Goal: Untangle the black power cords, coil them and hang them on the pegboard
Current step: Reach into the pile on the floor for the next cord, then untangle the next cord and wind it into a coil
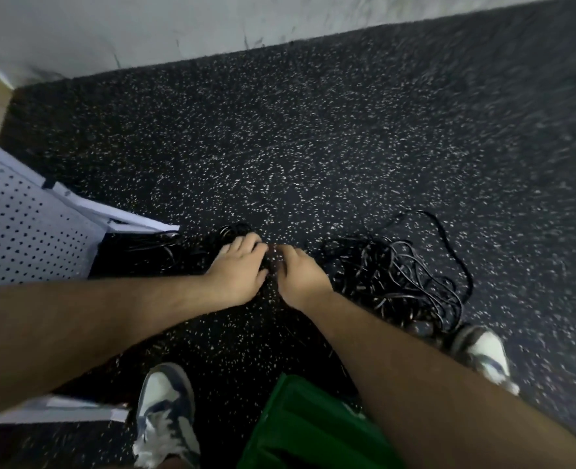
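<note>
A tangle of black power cords (398, 275) lies on the speckled dark floor (313, 137), right of centre. A smaller bundle of black cord (235, 230) sits just beyond my left hand (239, 269), whose fingers curl over it. My right hand (300, 272) is beside the left, fingers closed on cord between the two hands. The white pegboard (19, 228) stands at the left edge, with more black cords (144, 248) lying at its foot. The frame is blurred, so the exact grip is hard to make out.
My two shoes (168, 411) (483, 353) stand on the floor, the right one touching the tangle. Green shorts (306, 428) fill the bottom middle. A pale wall (212, 25) runs along the far edge of the floor. A white pegboard foot (76, 407) lies bottom left.
</note>
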Demonstrator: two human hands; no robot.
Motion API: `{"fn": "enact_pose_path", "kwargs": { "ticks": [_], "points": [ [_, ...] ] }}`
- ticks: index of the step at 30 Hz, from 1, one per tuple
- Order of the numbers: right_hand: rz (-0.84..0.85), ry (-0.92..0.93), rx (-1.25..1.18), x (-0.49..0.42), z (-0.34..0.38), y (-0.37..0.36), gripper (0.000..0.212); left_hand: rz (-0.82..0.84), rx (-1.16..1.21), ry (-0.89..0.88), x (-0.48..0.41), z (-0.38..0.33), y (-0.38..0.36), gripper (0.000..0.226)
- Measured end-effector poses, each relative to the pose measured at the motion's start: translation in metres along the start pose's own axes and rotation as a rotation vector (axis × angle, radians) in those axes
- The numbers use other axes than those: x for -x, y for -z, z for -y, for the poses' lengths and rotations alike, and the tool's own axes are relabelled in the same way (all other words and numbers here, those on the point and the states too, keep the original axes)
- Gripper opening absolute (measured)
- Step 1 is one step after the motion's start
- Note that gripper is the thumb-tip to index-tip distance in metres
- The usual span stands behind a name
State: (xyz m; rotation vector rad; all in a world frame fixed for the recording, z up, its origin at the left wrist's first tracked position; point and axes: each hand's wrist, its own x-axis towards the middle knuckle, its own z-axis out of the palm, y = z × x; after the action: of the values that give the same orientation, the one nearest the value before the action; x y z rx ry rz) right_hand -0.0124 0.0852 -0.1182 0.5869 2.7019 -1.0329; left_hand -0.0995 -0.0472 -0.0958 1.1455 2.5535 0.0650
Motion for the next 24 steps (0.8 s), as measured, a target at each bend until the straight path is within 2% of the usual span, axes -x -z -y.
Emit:
{"fn": "enact_pose_path", "kwargs": {
  "ticks": [3, 7, 10, 17, 21, 24],
  "points": [
    [-0.032, -0.02, 0.051, 0.02, -0.018, 0.025, 0.035, 0.105, -0.099, -0.139, -0.003, -0.034, 0.022, 0.049],
    [-0.022, -0.005, 0.103, 0.051, -0.048, 0.048, 0.035, 0.216, -0.171, -0.176, -0.016, -0.094, 0.026, 0.045],
    [-0.041, -0.068, 0.132, 0.063, -0.075, 0.068, 0.038, 0.229, -0.076, -0.112, -0.034, -0.141, 0.01, 0.045],
    [-0.101, -0.292, 0.221, 0.077, -0.143, 0.092, 0.041, 0.113, 0.141, 0.043, -0.062, -0.205, -0.034, 0.05],
    [-0.057, -0.275, 0.073, 0.068, -0.159, 0.098, 0.05, 0.163, 0.224, 0.021, -0.085, -0.213, -0.041, 0.048],
    [-0.179, -0.4, -0.217, 0.051, -0.158, 0.103, 0.043, 0.207, 0.313, 0.023, -0.097, -0.213, -0.04, 0.057]
  ]
}}
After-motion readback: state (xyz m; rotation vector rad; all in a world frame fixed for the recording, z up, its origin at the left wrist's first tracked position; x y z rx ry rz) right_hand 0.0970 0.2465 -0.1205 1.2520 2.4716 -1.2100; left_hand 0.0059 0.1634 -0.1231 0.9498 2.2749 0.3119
